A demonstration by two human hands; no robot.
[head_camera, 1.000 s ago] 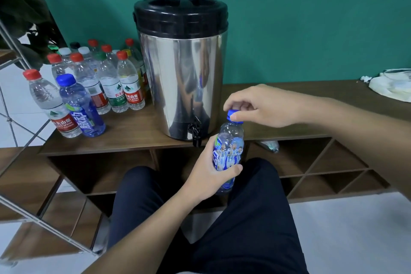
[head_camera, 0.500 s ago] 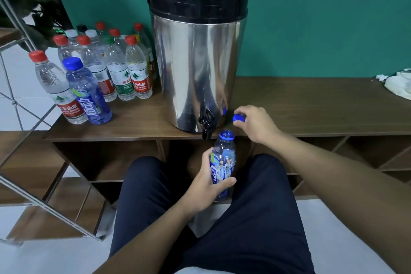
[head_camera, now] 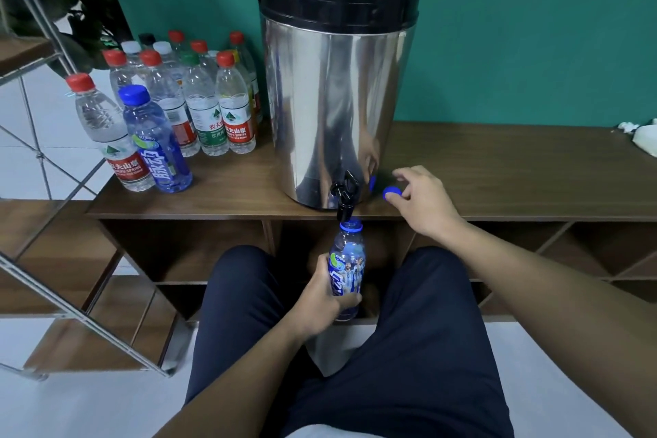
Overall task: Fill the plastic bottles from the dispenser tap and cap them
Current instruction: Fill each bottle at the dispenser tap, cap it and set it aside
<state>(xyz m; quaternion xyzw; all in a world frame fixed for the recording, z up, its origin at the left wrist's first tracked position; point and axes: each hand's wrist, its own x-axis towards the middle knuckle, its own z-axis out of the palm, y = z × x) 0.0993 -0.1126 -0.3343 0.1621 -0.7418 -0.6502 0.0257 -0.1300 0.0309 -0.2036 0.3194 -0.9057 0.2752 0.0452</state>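
Bottle [head_camera: 347, 265] uncapped, gripped round its lower body by my left hand [head_camera: 321, 302], upright below the bench [head_camera: 497, 195] edge, mouth directly under the black tap [head_camera: 344, 190] of the steel dispenser [head_camera: 337, 89]. No water stream visible. My right hand [head_camera: 421, 199] rests on the bench just beside the dispenser, fingertips at the blue cap [head_camera: 392, 193]; I cannot tell whether they pinch it or have let it go. Capped bottles [head_camera: 199, 107] stand grouped at the left end. Judgement: the filling step is in hand, cap parked. The next move calls for my right hand to cross to the tap lever and open it while my left holds the mouth aligned beneath.
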